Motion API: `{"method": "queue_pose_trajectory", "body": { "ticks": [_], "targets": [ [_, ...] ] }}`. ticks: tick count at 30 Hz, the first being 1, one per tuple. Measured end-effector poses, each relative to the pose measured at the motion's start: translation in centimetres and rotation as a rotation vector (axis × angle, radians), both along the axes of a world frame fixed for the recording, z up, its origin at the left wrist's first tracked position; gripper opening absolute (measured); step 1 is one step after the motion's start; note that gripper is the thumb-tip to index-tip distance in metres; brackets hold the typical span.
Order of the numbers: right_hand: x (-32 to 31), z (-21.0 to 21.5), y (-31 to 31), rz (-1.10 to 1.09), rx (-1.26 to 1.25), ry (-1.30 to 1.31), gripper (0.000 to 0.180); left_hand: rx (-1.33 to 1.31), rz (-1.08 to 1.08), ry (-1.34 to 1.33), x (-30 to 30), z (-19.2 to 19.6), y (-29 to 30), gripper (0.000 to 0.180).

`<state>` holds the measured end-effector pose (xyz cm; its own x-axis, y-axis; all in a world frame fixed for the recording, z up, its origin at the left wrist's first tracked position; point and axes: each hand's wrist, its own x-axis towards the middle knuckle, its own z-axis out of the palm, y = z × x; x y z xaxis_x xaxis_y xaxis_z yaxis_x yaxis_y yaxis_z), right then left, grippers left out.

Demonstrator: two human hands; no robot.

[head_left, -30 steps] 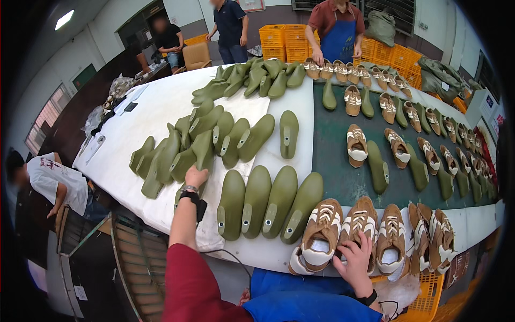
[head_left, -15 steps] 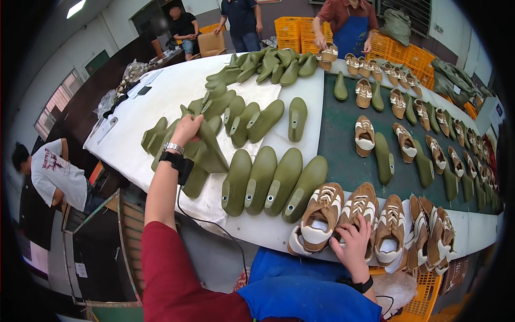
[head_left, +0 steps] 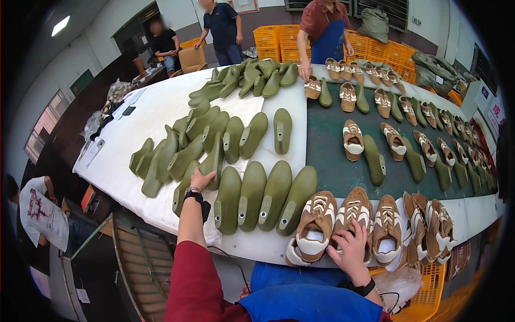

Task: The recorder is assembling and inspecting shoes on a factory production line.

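My left hand is closed round the lower end of a green shoe last, whose toe points up and away. Lasts crowd around it on the white cloth. Just to its right, a row of green lasts lies along the near edge, toes away. My right hand has its fingers curled over the collar of a brown sneaker with white stripes, which stands between two similar sneakers, the left one and the right one. Its fingertips partly hide the shoe's opening.
More lasts are heaped at the table's far side. Sneakers and lasts alternate in rows on the green mat. Across the table stands a person in a blue apron. Orange crates are stacked behind. A metal rack stands at left.
My left hand has come nearer and slightly right, now low on a last. My right hand stays on its sneaker. The person opposite has lowered a shoe onto the mat. The view has shifted.
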<state>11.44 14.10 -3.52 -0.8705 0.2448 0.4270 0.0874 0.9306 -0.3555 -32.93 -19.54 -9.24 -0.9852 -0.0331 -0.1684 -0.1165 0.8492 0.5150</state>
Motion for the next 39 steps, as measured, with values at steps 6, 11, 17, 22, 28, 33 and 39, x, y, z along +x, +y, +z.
{"method": "queue_pose_trajectory", "body": {
  "ticks": [6, 11, 17, 22, 28, 33, 39],
  "targets": [
    [-0.3, 0.4, -0.3, -0.016, 0.001, 0.015, 0.023, -0.240, -0.107, -0.060, 0.1, 0.2, 1.9, 0.108],
    [-0.2, 0.3, -0.2, -0.027, -0.002, 0.035, 0.023, -0.256, -0.237, -0.088, 1.2, 1.0, 1.7, 0.104],
    [0.1, -0.1, 0.4, -0.012, -0.028, 0.057, 0.024, -0.120, -0.502, 0.104, 6.4, 6.0, 1.1, 0.073],
    [0.4, -0.3, 0.6, -0.026, -0.024, 0.067, 0.024, 0.126, -0.716, 0.324, 16.4, 8.8, 4.4, 0.058],
    [0.6, -0.7, 0.8, 0.000, -0.051, 0.054, 0.024, 0.203, -0.908, 0.520, 25.6, 6.9, 12.5, 0.056],
    [0.4, -0.6, 0.5, 0.013, -0.055, 0.072, 0.025, 0.047, -0.899, 0.560, 25.9, 4.6, 16.7, 0.058],
    [0.2, -0.6, 0.4, 0.014, -0.068, 0.077, 0.023, -0.082, -0.787, 0.568, 26.6, 2.9, 18.1, 0.063]
  ]
}}
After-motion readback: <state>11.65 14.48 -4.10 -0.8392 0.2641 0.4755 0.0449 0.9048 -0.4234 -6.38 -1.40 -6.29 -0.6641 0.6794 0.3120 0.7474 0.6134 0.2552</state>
